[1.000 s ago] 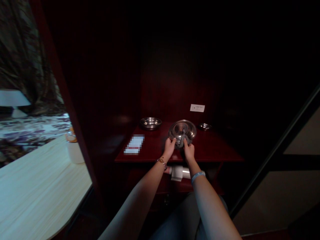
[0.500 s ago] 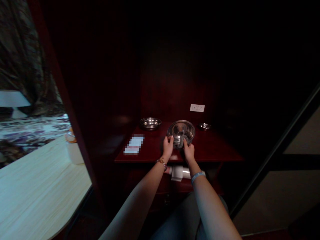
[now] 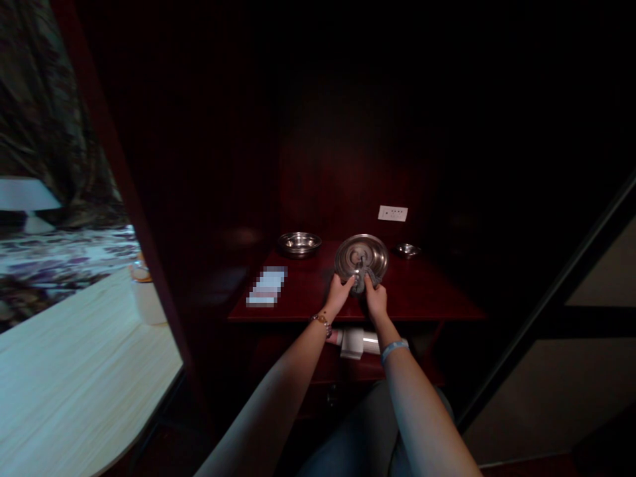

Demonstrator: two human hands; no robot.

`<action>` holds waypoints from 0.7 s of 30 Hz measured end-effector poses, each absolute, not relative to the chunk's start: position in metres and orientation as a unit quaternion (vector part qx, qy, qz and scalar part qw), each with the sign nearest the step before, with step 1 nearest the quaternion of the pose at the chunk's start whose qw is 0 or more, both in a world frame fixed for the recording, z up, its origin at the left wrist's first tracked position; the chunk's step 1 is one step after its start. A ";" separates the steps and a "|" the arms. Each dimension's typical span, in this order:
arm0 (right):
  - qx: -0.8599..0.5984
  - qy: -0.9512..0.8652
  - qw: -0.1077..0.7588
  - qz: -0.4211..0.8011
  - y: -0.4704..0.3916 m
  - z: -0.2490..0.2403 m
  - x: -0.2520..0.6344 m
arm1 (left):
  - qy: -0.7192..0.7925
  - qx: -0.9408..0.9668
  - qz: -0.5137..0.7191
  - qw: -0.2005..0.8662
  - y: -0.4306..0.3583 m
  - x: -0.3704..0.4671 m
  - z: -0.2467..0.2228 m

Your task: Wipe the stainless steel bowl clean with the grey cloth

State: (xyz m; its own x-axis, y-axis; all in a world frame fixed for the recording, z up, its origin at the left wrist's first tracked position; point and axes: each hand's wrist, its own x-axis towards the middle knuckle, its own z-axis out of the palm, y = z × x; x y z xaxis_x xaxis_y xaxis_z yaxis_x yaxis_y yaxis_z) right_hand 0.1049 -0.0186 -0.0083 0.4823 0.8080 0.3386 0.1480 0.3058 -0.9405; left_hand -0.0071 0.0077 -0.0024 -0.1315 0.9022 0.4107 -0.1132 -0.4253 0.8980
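Observation:
A shiny metal bowl [image 3: 376, 254] is tilted up over the red-brown shelf, its round inside facing me. My left hand [image 3: 338, 295] is closed on the bowl's near left rim, thumb on the inner side. My right hand [image 3: 376, 301] pinches a grey cloth [image 3: 360, 287] against the near right rim. The cloth lies bunched between my two thumbs and reaches toward the bowl's middle. My fingers under the bowl are hidden.
Another metal bowl [image 3: 299, 244] stands at the shelf's back left, and a small metal dish [image 3: 408, 250] at the back right. A blurred-out pale rectangle [image 3: 267, 286] lies front left. A white cylindrical object [image 3: 370, 342] rests on the lower shelf. A wall socket [image 3: 393, 213] is behind.
My left hand has slid right along the rim, closer to my right hand and the cloth. The bowl has turned so that its inside faces me more.

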 end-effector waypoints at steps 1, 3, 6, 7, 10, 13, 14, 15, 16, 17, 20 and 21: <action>-0.538 -0.444 0.672 0.248 -0.019 -0.008 0.105 | 0.372 0.532 0.656 0.385 0.008 -0.007 -0.003; -0.540 -0.442 0.669 0.255 -0.018 -0.009 0.105 | 0.375 0.530 0.658 0.382 0.007 -0.008 -0.002; -0.544 -0.444 0.665 0.254 -0.017 -0.009 0.106 | 0.378 0.529 0.660 0.376 0.007 -0.008 -0.002; -0.546 -0.445 0.664 0.252 -0.016 -0.010 0.106 | 0.378 0.530 0.661 0.374 0.007 -0.008 -0.002; -0.552 -0.443 0.661 0.250 -0.014 -0.010 0.107 | 0.382 0.533 0.657 0.372 0.006 -0.007 -0.001; -0.551 -0.438 0.666 0.249 -0.013 -0.011 0.107 | 0.386 0.534 0.654 0.370 0.006 -0.006 0.000; -0.549 -0.437 0.667 0.248 -0.013 -0.011 0.107 | 0.386 0.535 0.656 0.367 0.005 -0.006 0.000; -0.548 -0.438 0.669 0.247 -0.013 -0.011 0.107 | 0.384 0.536 0.659 0.361 0.005 -0.006 0.001; -0.547 -0.439 0.669 0.246 -0.013 -0.011 0.107 | 0.382 0.537 0.664 0.354 0.004 -0.006 0.001; -0.547 -0.440 0.668 0.246 -0.013 -0.011 0.107 | 0.379 0.538 0.669 0.346 0.003 -0.007 0.002; -0.547 -0.443 0.669 0.240 -0.012 -0.012 0.107 | 0.371 0.538 0.683 0.326 0.000 -0.009 0.004; -0.546 -0.444 0.670 0.238 -0.011 -0.013 0.107 | 0.371 0.539 0.685 0.321 -0.001 -0.010 0.005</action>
